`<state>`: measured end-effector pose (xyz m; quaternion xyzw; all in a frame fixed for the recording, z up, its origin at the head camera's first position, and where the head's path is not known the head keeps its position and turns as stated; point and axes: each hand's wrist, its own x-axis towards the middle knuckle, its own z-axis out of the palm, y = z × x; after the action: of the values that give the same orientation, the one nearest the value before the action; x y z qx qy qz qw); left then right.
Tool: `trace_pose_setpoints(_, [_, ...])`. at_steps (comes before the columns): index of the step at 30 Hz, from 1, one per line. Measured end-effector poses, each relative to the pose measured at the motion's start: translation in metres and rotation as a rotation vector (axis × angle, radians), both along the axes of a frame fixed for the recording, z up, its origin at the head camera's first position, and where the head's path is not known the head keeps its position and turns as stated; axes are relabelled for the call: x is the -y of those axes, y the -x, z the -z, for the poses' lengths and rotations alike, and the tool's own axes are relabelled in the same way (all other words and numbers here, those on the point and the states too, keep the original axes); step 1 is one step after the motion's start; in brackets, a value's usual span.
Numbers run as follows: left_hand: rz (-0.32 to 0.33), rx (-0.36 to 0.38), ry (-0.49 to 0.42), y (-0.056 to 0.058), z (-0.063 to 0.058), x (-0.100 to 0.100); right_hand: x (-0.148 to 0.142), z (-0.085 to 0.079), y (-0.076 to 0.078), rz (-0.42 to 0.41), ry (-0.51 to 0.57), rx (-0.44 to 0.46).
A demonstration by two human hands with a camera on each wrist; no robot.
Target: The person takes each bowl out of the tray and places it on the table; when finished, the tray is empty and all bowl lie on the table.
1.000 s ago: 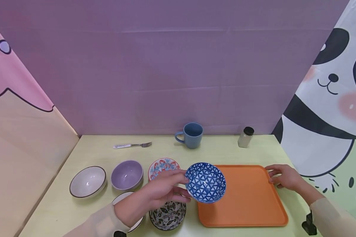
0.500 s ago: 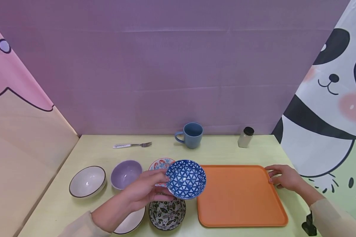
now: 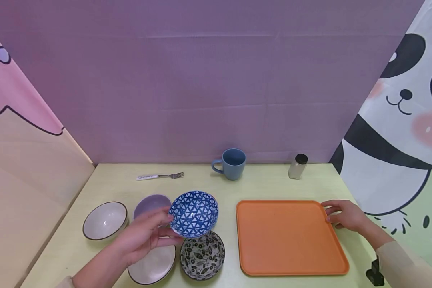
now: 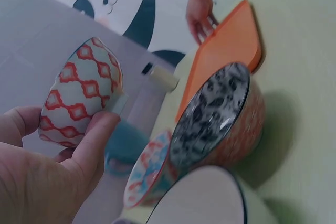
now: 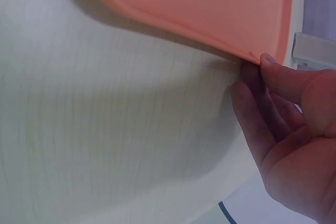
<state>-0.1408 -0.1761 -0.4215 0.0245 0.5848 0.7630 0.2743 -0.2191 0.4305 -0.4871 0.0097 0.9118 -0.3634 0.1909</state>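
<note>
My left hand (image 3: 147,232) grips the near-left rim of a bowl (image 3: 193,214) with a blue-and-white triangle pattern inside. Its outside, white with red diamonds, faces the left wrist view, where the bowl (image 4: 81,95) is raised above the other bowls. In the head view it covers the red-and-blue patterned bowl (image 4: 149,169), which the left wrist view shows. Below it stands a black-floral bowl (image 3: 202,256). On the right, my right hand (image 3: 347,216) pinches the edge of an orange tray (image 3: 291,238) between thumb and fingers, seen closely in the right wrist view.
A purple bowl (image 3: 149,203) and two white dark-rimmed bowls, one at far left (image 3: 106,221) and one nearer (image 3: 153,266), stand around my left arm. Along the back are a fork (image 3: 160,176), a blue mug (image 3: 233,165) and a black-capped jar (image 3: 298,166).
My left hand has carried the blue-patterned bowl leftward, from over the tray's left edge to above the other bowls. My right hand has stayed at the tray's edge.
</note>
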Motion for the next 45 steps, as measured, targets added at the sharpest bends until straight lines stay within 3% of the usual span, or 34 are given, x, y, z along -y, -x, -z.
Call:
trace_pose_setpoints(9, [-0.078, -0.012, 0.074, -0.009, 0.001, 0.042, -0.001, 0.003, 0.003, 0.011, -0.006, 0.01])
trace_pose_setpoints(14, [-0.107, 0.008, 0.043, -0.016, 0.008, 0.067, -0.001, 0.002, 0.005, -0.002, -0.015, 0.001])
trace_pose_setpoints(23, [-0.072, 0.022, -0.006, -0.032, 0.022, 0.109, 0.001, 0.001, 0.006, -0.002, -0.03, 0.006])
trace_pose_setpoints(27, [-0.043, 0.038, -0.078, -0.039, 0.031, 0.129, 0.001, 0.0, 0.005, 0.004, -0.025, 0.016])
trace_pose_setpoints(31, [-0.035, 0.087, -0.106, -0.046, 0.041, 0.147, 0.0, -0.001, 0.006, 0.003, -0.026, 0.014])
trace_pose_setpoints(37, [-0.149, 0.237, 0.011, -0.058, 0.048, 0.166, -0.003, 0.002, 0.006, 0.001, -0.021, 0.015])
trace_pose_setpoints(42, [-0.159, 0.282, -0.042, -0.068, 0.056, 0.18, -0.005, 0.004, 0.007, 0.002, -0.01, 0.015])
trace_pose_setpoints(45, [-0.129, 0.299, -0.079, -0.072, 0.061, 0.189, -0.005, 0.003, 0.007, 0.005, -0.012, 0.016])
